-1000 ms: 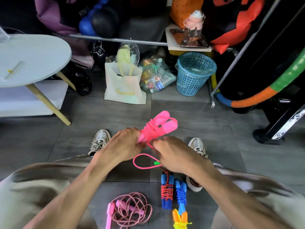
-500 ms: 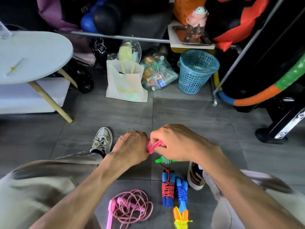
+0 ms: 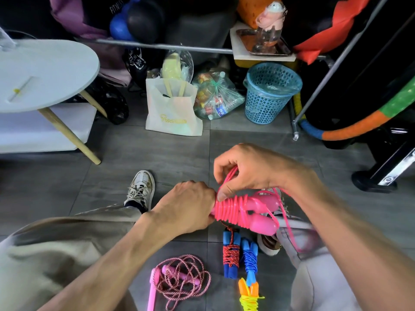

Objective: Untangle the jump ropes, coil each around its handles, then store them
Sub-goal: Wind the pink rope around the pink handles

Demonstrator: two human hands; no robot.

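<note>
Your left hand point(image 3: 187, 206) grips the pink jump rope's handles point(image 3: 258, 212) at one end, above the floor point(image 3: 157, 153) between your feet. Your right hand point(image 3: 251, 169) pinches its cord point(image 3: 231, 176) over the wound coils, a loose loop trailing by your right knee.

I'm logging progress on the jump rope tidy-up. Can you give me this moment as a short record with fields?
left hand: grips one end of the pink handles
right hand: pinches the pink cord above the coil
pink rope: mostly wound round its handles, a loose loop left
coiled ropes on floor: red rope, blue rope, yellow rope
loose rope: pink-and-white, not yet coiled
stored: none yet
</note>
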